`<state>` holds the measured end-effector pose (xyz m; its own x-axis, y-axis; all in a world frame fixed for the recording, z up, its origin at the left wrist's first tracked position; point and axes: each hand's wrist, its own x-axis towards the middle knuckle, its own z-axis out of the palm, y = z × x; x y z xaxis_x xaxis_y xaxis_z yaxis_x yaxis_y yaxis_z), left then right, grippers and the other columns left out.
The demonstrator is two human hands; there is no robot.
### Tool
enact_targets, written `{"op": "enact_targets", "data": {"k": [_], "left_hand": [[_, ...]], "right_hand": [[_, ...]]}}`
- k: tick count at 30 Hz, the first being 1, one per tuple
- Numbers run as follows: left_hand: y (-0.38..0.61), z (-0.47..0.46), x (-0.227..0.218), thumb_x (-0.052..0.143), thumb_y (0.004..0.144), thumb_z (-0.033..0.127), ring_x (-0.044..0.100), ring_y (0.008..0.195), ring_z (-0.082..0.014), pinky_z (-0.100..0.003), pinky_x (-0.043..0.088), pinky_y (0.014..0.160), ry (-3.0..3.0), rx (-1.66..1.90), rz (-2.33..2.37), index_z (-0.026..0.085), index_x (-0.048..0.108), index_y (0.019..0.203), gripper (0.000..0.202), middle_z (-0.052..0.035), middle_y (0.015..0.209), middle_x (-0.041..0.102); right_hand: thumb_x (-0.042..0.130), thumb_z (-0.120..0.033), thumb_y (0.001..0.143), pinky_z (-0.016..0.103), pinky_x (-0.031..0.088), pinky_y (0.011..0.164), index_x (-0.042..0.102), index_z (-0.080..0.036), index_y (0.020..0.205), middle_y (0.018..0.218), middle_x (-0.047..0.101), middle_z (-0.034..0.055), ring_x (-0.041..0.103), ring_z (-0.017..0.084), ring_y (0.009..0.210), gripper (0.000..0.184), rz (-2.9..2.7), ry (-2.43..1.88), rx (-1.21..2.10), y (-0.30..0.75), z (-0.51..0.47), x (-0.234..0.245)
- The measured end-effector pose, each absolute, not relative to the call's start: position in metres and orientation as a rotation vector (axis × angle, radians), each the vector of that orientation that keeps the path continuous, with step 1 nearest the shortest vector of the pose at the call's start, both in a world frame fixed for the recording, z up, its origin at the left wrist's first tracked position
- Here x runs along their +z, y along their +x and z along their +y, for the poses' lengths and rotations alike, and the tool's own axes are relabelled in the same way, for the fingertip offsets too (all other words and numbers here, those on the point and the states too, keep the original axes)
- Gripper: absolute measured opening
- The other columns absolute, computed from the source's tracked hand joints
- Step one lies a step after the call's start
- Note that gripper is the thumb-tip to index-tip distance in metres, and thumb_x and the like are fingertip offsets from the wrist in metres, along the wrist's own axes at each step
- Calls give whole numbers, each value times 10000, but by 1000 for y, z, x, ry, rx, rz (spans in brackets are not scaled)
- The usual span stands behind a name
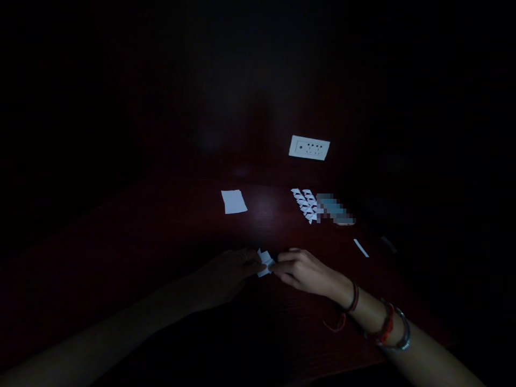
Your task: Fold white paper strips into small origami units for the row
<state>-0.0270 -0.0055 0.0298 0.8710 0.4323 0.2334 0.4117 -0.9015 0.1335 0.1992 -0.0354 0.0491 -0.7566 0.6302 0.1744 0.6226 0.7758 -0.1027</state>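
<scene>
A small piece of folded white paper point(264, 258) is pinched between my two hands, just above the dark red table. My left hand point(234, 271) grips its left side, with the thumb laid across the front. From the right, my right hand point(302, 270) holds the paper's edge between thumb and fingers. Creases and a raised corner show on the paper; parts of it are hidden behind my fingertips. Beyond my hands lies a small stack of flat white paper sheets point(234, 202). Several folded white paper pieces point(305, 204) sit in two rows farther right.
A phone-like object point(344, 220), mostly blurred out, lies beside the folded pieces. Nearer on the right is a narrow white strip point(361, 248), with a dim strip point(389, 244) past it. A white wall socket point(309, 148) is behind the table point(177, 220). The surroundings are very dark.
</scene>
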Motion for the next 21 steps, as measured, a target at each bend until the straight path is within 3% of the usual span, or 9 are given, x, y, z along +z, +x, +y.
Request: {"op": "enact_targets", "data": {"k": [7, 14, 18, 21], "left_hand": [[-28, -6, 21, 380, 720, 5, 347, 1140, -195, -341, 323, 911, 2948, 515, 645, 254, 377, 1216, 555, -16, 1304, 316], [-25, -12, 35, 397, 730, 21, 368, 1113, -219, -387, 288, 887, 3032, 355, 741, 260, 397, 1199, 526, -4, 1229, 441], [-25, -10, 34, 374, 727, -1, 259, 1206, -206, -412, 164, 968, 3089, 343, 668, 235, 369, 1220, 546, -10, 1269, 400], [-28, -5, 26, 363, 732, -2, 296, 1192, -177, -376, 175, 983, 3090, 353, 588, 221, 336, 1242, 557, -14, 1289, 374]], "right_hand": [[382, -203, 839, 238, 344, 720, 574, -167, 925, 763, 544, 17, 488, 103, 671, 213, -2775, -995, -68, 198, -36, 48], [392, -188, 820, 241, 349, 673, 589, -152, 825, 712, 550, 17, 480, 103, 610, 200, -2808, -979, -125, 195, -37, 50], [410, -188, 806, 241, 346, 634, 578, -150, 707, 672, 538, 10, 456, 96, 568, 200, -2820, -984, -140, 195, -39, 52], [426, -191, 802, 223, 349, 621, 590, -156, 710, 672, 528, 4, 458, 92, 584, 191, -2814, -971, -53, 199, -38, 54]]}}
